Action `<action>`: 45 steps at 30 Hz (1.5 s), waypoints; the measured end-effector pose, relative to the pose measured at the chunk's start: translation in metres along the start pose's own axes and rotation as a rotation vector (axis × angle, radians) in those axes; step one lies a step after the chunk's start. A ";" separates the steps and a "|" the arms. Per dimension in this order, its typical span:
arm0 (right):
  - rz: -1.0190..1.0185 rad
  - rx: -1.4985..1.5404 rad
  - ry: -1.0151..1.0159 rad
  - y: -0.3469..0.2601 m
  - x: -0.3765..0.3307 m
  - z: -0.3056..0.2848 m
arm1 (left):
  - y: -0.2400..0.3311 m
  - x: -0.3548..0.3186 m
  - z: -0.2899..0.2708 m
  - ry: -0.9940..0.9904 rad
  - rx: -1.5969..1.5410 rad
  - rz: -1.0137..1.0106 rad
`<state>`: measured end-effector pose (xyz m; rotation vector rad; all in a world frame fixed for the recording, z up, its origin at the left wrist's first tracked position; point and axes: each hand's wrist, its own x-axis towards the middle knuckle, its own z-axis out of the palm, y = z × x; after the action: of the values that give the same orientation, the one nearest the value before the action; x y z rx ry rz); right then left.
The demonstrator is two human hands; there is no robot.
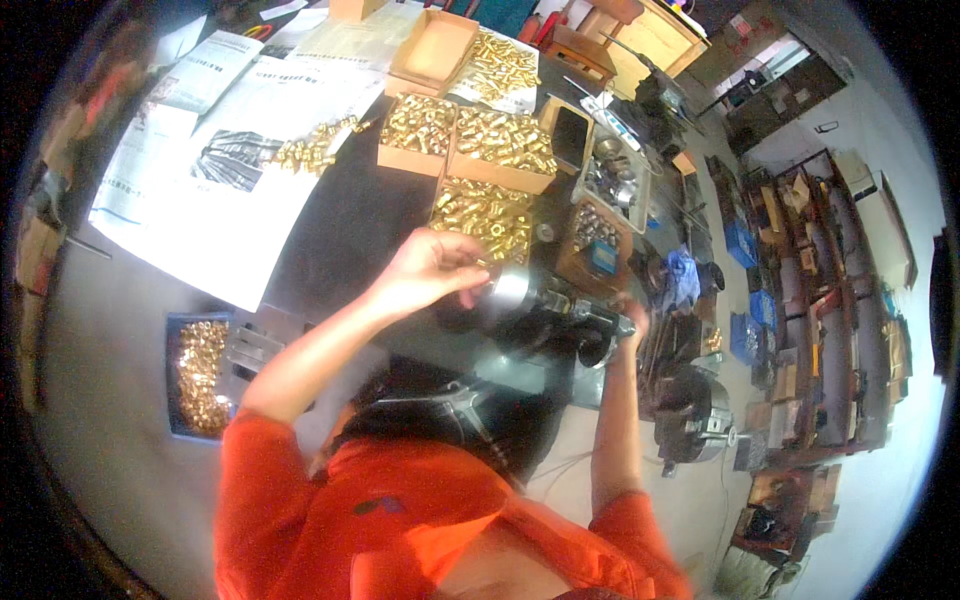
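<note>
My left hand (430, 270) reaches to the left end of a small bench machine, its thumb and fingers pinched together beside the round silver chuck (511, 291). What the fingertips hold is too small to make out. My right hand (634, 318) is closed at the machine's right end, on a handle that it mostly hides. The dark machine body (550, 301) lies between my hands. Just beyond my left hand is a box heaped with small brass fittings (480, 212). Two more cardboard boxes of brass fittings (417, 124) stand behind it, side by side.
Newspaper sheets (255, 210) cover the left of the table, with loose brass fittings (305, 152) on them. A blue bin of brass parts (202, 375) stands lower left. Right of the boxes are a phone (571, 135) and a plastic tray of metal parts (614, 180). Shelving (825, 310) lines the right wall.
</note>
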<state>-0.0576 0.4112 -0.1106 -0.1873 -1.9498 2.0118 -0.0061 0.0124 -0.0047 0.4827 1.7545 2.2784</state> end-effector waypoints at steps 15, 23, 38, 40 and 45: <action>0.261 0.366 0.171 -0.052 -0.103 0.005 | 0.003 -0.001 -0.008 -0.013 -0.062 -0.063; -0.134 -0.005 0.127 -0.072 -0.014 0.051 | 0.005 0.042 -0.022 0.085 0.215 -0.122; -0.059 0.401 0.183 -0.081 -0.124 0.018 | -0.003 0.007 -0.133 0.581 0.680 -0.034; 0.038 0.357 0.154 -0.054 -0.120 0.010 | -0.012 -0.018 -0.179 0.730 0.825 -0.048; 0.076 0.283 0.364 -0.009 -0.074 0.020 | -0.006 -0.032 -0.246 0.990 1.299 -0.085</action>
<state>0.0068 0.3683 -0.1111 -0.5226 -1.4428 2.0985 -0.0726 -0.2178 -0.0713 -0.7090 3.4543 0.9551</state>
